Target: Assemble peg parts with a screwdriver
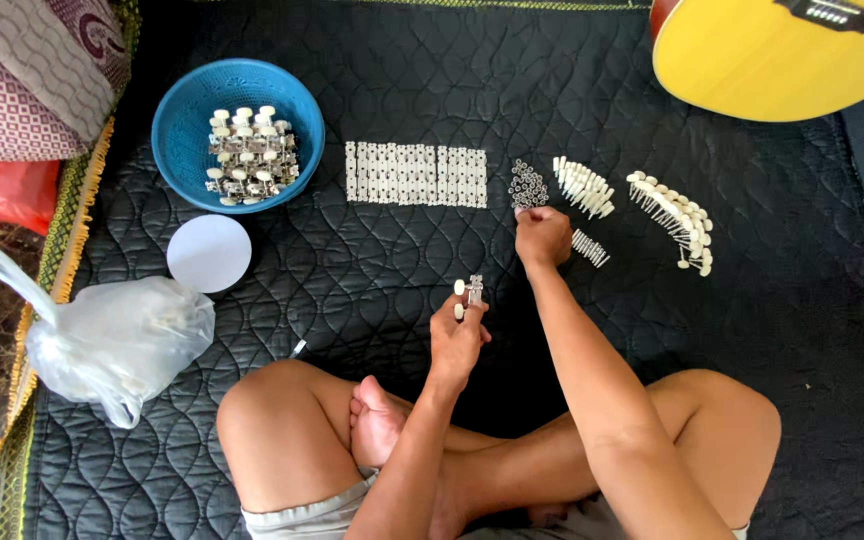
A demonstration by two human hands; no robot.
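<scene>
We sit cross-legged on a black quilted mat point(372, 290) stitched in wavy lines. Up to our left stands a round blue plastic basket point(180, 110) with a woven-looking wall; in it lies a heap of assembled tuning machines point(249, 155), metal plates with cream knobs. Just below the basket lies a flat white disc point(209, 253), and beside that a thin clear plastic bag point(117, 340), knotted and crumpled, with pale pieces showing dimly inside.

Our left hand point(457, 340) is closed around a small metal tuner plate point(473, 290), held upright above our shins, two cream knobs jutting from its left side. Our right hand point(542, 235) reaches forward with the fingers pinched together at the lower edge of a small pile of dark metal rings point(528, 184); whether anything sits between the fingertips we cannot tell.

The loose parts are laid out in a row across the mat. Left of the rings lies a neat band of flat white-metal plates point(415, 174), set edge to edge. Right of the rings lies a fan of cream pegs point(584, 187), then a short row of small pale pins point(589, 247) just beside our right hand, and farthest right a curved row of cream-knobbed shafts point(674, 215).

The glossy yellow body of an acoustic guitar point(752, 70) rests at the top right corner. A patterned cushion point(22, 75) sits at the top left.
</scene>
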